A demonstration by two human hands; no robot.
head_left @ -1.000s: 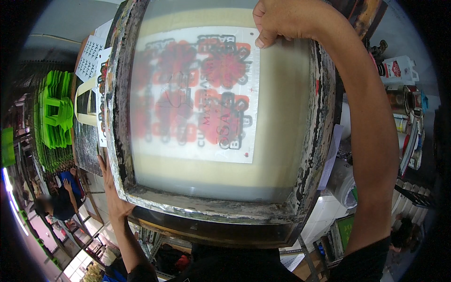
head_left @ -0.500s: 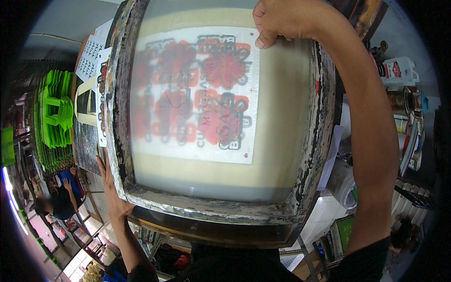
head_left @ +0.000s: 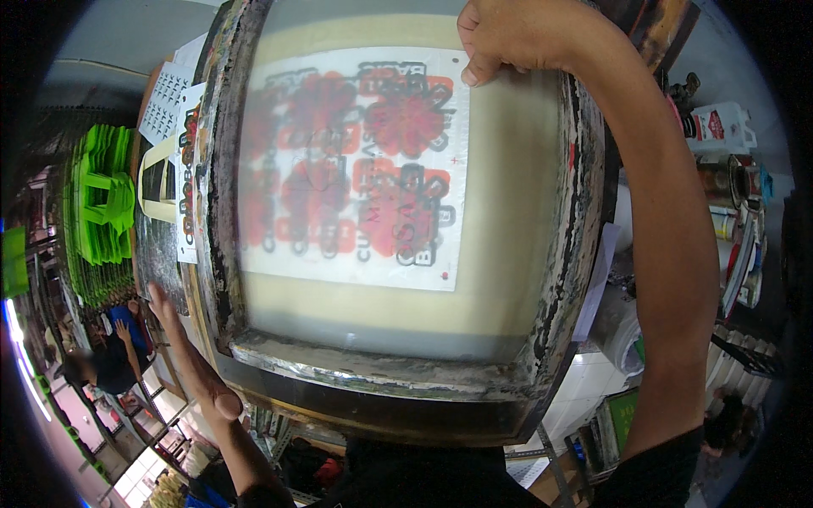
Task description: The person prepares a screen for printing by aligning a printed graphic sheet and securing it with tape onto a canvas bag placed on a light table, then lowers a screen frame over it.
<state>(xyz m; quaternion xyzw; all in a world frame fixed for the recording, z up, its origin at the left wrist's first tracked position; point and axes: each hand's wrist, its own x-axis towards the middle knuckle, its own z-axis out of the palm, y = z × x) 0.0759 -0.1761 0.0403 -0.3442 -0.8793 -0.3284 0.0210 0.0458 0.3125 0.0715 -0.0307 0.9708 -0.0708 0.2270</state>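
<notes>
A worn wooden printing screen (head_left: 373, 372) with pale mesh lies in front of me. A white translucent sheet (head_left: 449, 212) with red and black flower shapes and lettering shows in its window; whether it lies above or below the mesh I cannot tell. At the sheet's far right corner my right hand (head_left: 512, 38) is curled, thumb tip down at the corner; its fingers hide whatever they may grip. My left hand (head_left: 190, 356) hovers at the screen's near left side, fingers straight and together, holding nothing, apart from the frame.
To the left hang bright green bags (head_left: 106, 195), with a cream bag handle (head_left: 157, 182) and printed papers (head_left: 165, 102) nearer the screen. Another person (head_left: 110, 360) is at the lower left. A white jug (head_left: 720, 127) and cans (head_left: 724, 182) stand at the right.
My left hand has let go of the screen's left edge and moved left and slightly down. The screen's left side has shifted slightly. My right hand has stayed at the corner.
</notes>
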